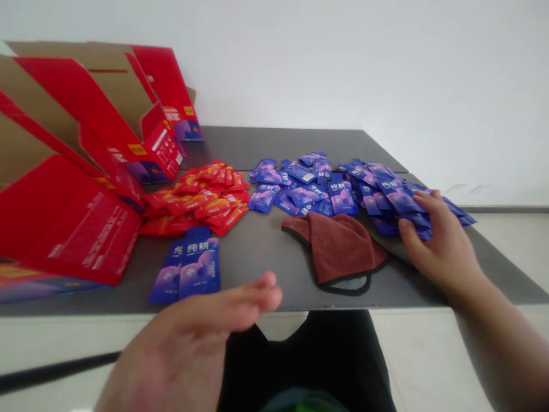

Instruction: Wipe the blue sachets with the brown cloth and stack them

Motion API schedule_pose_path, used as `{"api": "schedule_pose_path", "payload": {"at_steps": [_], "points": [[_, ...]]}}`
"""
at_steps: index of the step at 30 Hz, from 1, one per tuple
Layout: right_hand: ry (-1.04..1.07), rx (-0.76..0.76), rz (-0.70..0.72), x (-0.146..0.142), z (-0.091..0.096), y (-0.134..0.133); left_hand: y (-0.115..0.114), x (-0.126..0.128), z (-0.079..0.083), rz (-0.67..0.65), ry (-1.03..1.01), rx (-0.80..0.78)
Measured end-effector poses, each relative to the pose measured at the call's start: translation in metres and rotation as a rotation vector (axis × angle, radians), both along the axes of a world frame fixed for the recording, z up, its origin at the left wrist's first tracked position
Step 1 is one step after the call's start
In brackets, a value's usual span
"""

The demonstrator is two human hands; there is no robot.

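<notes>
My right hand rests on the near edge of a heap of blue sachets, fingers curled over a few of them. My left hand hovers above the table's front edge with its fingers stretched out together and nothing in it. Just beyond it lie two blue sachets, side by side and partly overlapping. A pile of red sachets sits behind them.
A brown cloth with dark trim lies between my hands on the grey table. Several opened red cardboard boxes stand and lean at the left. A white wall is behind, pale floor at the right.
</notes>
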State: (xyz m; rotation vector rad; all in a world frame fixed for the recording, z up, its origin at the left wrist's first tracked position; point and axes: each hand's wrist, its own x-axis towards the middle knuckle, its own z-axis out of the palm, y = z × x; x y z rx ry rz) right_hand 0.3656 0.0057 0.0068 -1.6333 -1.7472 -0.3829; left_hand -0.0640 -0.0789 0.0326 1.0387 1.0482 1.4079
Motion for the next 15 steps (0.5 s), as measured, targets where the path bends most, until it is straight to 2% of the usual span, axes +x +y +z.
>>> {"api": "schedule_pose_path", "payload": {"at_steps": [2, 4, 5, 7, 10, 15], "points": [[0.026, -0.055, 0.07, -0.009, 0.008, 0.0, 0.014, -0.004, 0.002, 0.006, 0.351, 0.021], [0.028, -0.149, 0.195, -0.023, 0.018, 0.001, 0.03, -0.008, 0.0, 0.045, 1.055, 0.076], [0.01, -0.203, 0.267, -0.031, 0.022, 0.002, 0.038, -0.009, -0.003, 0.113, 1.337, 0.084], [-0.06, -0.311, 0.386, -0.05, 0.03, 0.008, 0.05, -0.011, -0.013, 0.157, 1.681, 0.021], [-0.164, -0.442, 0.474, -0.077, 0.036, 0.02, 0.055, -0.01, -0.026, 0.131, 1.833, 0.061], [-0.231, -0.554, 0.54, -0.106, 0.034, 0.041, 0.044, 0.009, -0.031, 0.028, 1.747, 0.189]]}}
